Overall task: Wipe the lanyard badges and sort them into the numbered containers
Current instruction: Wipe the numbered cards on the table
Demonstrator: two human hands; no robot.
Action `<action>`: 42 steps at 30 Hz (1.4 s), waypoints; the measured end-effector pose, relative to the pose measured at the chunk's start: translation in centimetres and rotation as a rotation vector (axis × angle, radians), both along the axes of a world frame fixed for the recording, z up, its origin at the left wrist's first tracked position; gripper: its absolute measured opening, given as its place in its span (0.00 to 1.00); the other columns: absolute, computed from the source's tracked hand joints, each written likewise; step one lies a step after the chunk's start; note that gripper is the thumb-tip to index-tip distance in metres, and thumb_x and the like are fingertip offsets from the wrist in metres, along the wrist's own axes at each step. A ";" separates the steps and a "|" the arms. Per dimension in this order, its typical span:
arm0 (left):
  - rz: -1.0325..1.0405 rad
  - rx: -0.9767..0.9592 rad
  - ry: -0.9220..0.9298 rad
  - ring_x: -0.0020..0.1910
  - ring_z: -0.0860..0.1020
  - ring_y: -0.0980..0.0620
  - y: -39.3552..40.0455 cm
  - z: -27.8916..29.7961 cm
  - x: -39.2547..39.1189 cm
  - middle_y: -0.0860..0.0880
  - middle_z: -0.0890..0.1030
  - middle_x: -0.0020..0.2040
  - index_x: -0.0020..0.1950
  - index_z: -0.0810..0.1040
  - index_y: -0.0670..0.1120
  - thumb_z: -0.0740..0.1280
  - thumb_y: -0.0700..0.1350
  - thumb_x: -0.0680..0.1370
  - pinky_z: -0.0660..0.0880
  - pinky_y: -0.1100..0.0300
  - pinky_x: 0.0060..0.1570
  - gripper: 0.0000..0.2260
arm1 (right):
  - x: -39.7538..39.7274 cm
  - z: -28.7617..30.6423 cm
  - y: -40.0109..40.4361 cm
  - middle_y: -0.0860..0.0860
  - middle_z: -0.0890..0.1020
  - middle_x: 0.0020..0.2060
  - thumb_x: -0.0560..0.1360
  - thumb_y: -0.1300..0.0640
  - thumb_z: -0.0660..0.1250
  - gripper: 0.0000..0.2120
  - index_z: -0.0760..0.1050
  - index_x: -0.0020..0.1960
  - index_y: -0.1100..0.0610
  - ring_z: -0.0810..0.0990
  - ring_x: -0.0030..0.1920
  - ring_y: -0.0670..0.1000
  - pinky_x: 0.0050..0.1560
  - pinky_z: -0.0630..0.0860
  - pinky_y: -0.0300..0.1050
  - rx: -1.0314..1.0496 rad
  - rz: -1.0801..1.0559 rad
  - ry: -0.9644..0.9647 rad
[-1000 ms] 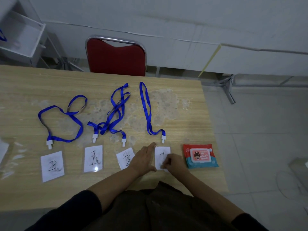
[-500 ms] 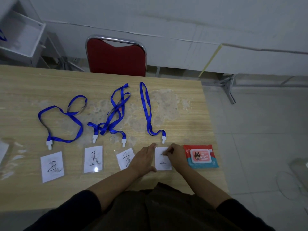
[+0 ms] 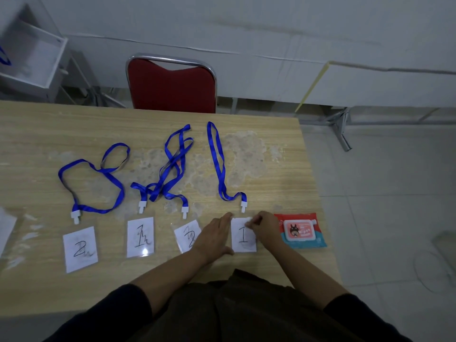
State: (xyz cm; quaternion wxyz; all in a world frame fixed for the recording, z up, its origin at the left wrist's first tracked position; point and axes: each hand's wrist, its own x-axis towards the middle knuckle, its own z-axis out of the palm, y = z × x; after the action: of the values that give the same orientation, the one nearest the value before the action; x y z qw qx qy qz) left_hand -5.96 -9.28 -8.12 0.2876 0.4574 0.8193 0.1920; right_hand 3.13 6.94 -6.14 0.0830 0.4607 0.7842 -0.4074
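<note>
Badge marked 1 (image 3: 243,235) lies at the near right of the table (image 3: 37,124), between my hands. My left hand (image 3: 214,236) presses flat beside its left edge; my right hand (image 3: 265,228) pinches something white at its top corner, probably a wipe. I'd pin the badge firm and stroke outward. Count: four badges, four blue lanyards (image 3: 217,156), one wipes pack (image 3: 299,230).

Handwritten on four badge cards, left to right — "2" on the far-left card (image 3: 80,249), "1" on the second card (image 3: 140,236), "2" on the third card (image 3: 187,234), "1" on the rightmost card (image 3: 243,235). Printed on the wipes pack (image 3: 299,230) lid — "Wipes".
</note>
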 end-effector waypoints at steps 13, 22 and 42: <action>0.013 0.033 -0.008 0.70 0.64 0.49 0.1 0.4 0.0 0.47 0.61 0.75 0.78 0.52 0.44 0.78 0.53 0.66 0.64 0.59 0.66 0.50 | 4.6 0.2 -1.4 0.46 0.78 0.37 0.71 0.60 0.75 0.11 0.73 0.39 0.52 0.77 0.39 0.42 0.41 0.71 0.35 -0.013 0.165 -0.085; 0.071 0.042 -0.069 0.70 0.64 0.49 0.0 0.3 0.2 0.47 0.62 0.74 0.78 0.52 0.46 0.79 0.50 0.64 0.66 0.57 0.66 0.50 | 4.1 1.3 1.1 0.51 0.77 0.47 0.77 0.60 0.68 0.05 0.73 0.52 0.58 0.78 0.48 0.51 0.47 0.74 0.41 0.272 -0.140 0.092; 0.822 0.110 -0.845 0.54 0.76 0.45 3.1 2.1 -0.8 0.42 0.77 0.51 0.59 0.74 0.42 0.71 0.43 0.76 0.72 0.54 0.54 0.14 | 3.5 -0.4 -3.7 0.52 0.83 0.39 0.80 0.53 0.63 0.10 0.77 0.41 0.49 0.82 0.43 0.52 0.44 0.79 0.45 -0.179 -0.235 0.224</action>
State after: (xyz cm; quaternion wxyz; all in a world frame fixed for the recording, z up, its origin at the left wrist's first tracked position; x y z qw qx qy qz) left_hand -6.78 -6.21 -6.06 0.4667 0.0006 0.7326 0.4955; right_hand 6.63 3.22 -6.56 -0.0120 0.4917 0.6899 -0.5312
